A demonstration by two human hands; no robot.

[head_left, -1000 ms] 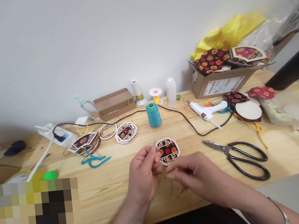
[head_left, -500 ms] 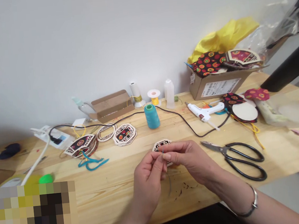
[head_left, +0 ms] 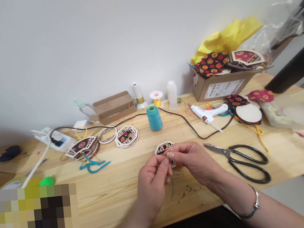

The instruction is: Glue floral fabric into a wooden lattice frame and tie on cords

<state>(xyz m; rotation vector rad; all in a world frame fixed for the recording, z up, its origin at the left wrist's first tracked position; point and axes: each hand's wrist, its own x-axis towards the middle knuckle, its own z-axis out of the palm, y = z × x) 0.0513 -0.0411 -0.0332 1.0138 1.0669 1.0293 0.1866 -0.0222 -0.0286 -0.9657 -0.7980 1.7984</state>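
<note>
My left hand (head_left: 153,180) and my right hand (head_left: 196,161) meet fingertip to fingertip over the near part of the table. Both are closed in a pinch on a thin thread (head_left: 172,189), whose grey-looking end dangles below my left fingers. The bit between the fingertips is hidden. Just behind my fingers lies a wooden lattice ornament (head_left: 163,147) with dark patterned fabric, partly covered by my right hand. A teal thread spool (head_left: 154,119) stands upright beyond it. Black-handled scissors (head_left: 234,160) lie with blades apart to the right of my right hand.
A white glue gun (head_left: 208,113) rests at right, its black cable (head_left: 190,124) crossing the table. Stacked lattice pieces (head_left: 127,136) and fan-shaped pieces (head_left: 84,148) lie at left. A cardboard box (head_left: 219,86) of fabric pieces stands back right; dark scraps (head_left: 186,191) lie near my hands.
My fingertips have shifted slightly while staying pinched together. The small teal bit seen between them before is now hidden. Everything on the table stays in place.
</note>
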